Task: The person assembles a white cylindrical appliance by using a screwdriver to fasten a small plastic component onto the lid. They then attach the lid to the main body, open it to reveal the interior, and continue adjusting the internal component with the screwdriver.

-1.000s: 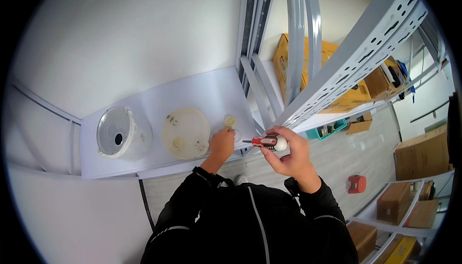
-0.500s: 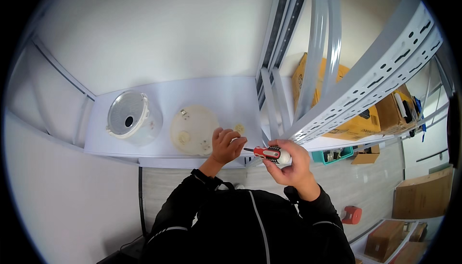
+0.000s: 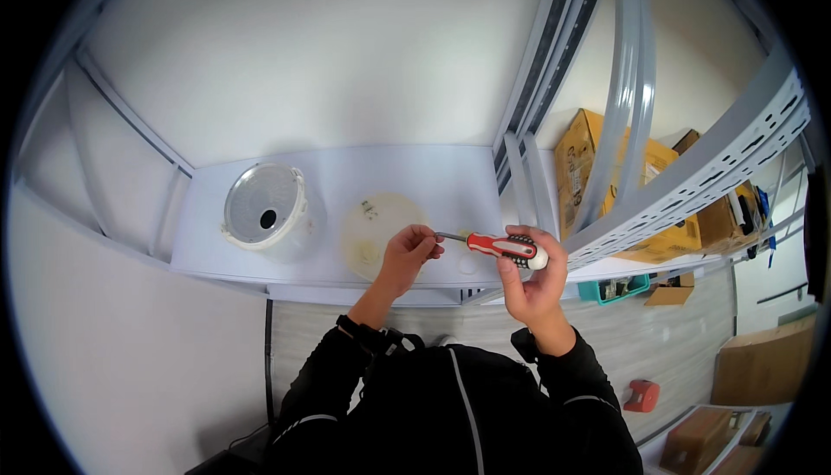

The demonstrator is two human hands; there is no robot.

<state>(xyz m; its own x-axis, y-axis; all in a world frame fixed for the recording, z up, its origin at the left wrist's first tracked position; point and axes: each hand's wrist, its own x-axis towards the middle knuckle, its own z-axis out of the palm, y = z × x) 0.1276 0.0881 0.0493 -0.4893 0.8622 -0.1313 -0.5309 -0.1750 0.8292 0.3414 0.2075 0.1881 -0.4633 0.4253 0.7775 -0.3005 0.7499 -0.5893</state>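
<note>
My right hand (image 3: 537, 280) is wrapped round the red and white handle of a screwdriver (image 3: 493, 246), its grey shaft pointing left. At the shaft's end, the fingers of my left hand (image 3: 409, 259) are pinched together on the tip; whether they also hold something small is hidden. Beneath the left hand, a translucent yellowish disc (image 3: 357, 228) lies on the white shelf (image 3: 450, 168). Small metal pieces (image 3: 369, 209) rest on the disc, with a pale ring (image 3: 367, 253) nearer its front edge. Another small pale ring (image 3: 468, 265) sits below the screwdriver.
A white bucket (image 3: 299, 224) with a silvery, holed top stands left on the shelf. Grey slotted uprights (image 3: 692, 176) rise at the right, before yellow cardboard boxes (image 3: 580, 150). A teal bin (image 3: 615, 290) is lower right, and a red stool (image 3: 641, 395) stands on the floor.
My left fingers have come to the screwdriver's tip, and more shaft shows between them and the handle. Both hands are slightly higher in view; the whole scene has shifted right.
</note>
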